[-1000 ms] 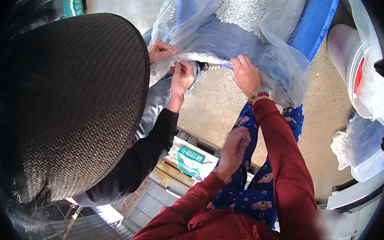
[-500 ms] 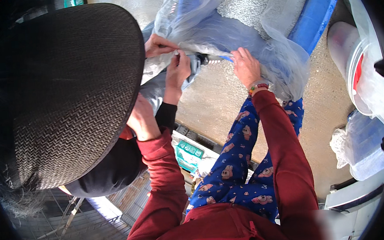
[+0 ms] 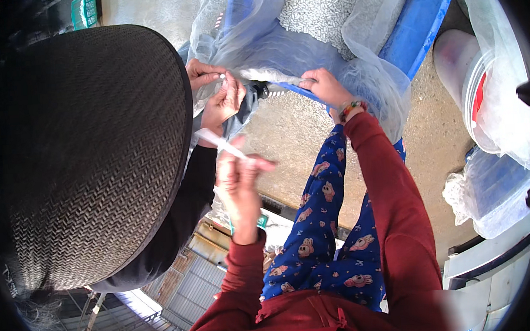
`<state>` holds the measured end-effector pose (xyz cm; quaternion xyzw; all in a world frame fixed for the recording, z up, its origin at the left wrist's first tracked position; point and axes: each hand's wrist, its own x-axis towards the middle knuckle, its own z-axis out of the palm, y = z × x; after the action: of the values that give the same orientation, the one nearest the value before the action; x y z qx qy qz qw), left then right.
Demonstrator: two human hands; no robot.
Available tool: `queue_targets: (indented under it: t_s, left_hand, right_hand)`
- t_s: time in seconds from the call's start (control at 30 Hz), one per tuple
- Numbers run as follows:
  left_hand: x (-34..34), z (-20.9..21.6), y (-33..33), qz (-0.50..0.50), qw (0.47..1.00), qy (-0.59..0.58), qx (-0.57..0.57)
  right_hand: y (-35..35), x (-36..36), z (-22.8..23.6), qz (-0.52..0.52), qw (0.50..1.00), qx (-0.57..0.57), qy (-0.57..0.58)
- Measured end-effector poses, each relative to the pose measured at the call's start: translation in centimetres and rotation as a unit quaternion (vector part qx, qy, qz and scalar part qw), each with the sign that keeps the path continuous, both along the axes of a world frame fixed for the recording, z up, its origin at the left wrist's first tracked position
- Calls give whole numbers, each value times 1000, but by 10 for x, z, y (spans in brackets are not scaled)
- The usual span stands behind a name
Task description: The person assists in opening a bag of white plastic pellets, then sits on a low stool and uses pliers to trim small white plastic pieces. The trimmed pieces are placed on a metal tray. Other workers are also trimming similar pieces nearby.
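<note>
Over the big blue plastic tub hangs the sheer white mesh net, its rolled edge pinched in the right hand, best held taut, while the left hand grasps a slim white strip, ideally steadied.

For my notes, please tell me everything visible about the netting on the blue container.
The netting is fine, whitish and see-through, draped in loose folds over the blue container and gathered into a thicker white roll along the near edge. The right hand grips its right end; a co-worker's hands are near its left, contact unclear.
</note>
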<state>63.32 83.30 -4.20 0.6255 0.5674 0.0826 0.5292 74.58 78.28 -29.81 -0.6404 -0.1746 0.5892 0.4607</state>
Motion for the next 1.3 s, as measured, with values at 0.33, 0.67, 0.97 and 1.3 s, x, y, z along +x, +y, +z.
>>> queue_targets:
  t_s: [0.33, 0.67, 0.97, 1.3]
  left_hand:
    - [-5, -120, -32, 24, 986, 93, -136]
    - [8, -150, -1, 49, 977, 111, -178]
    - [30, -168, 15, 52, 973, 129, -184]
    - [36, -181, 19, 46, 976, 140, -162]
  right_hand:
    - [-4, 27, -23, -7, 961, 28, 276]
    - [-5, 31, -13, -74, 947, 2, 313]
    - [0, 32, -9, -54, 966, -2, 251]
    - [-1, 31, -12, -31, 964, -3, 263]
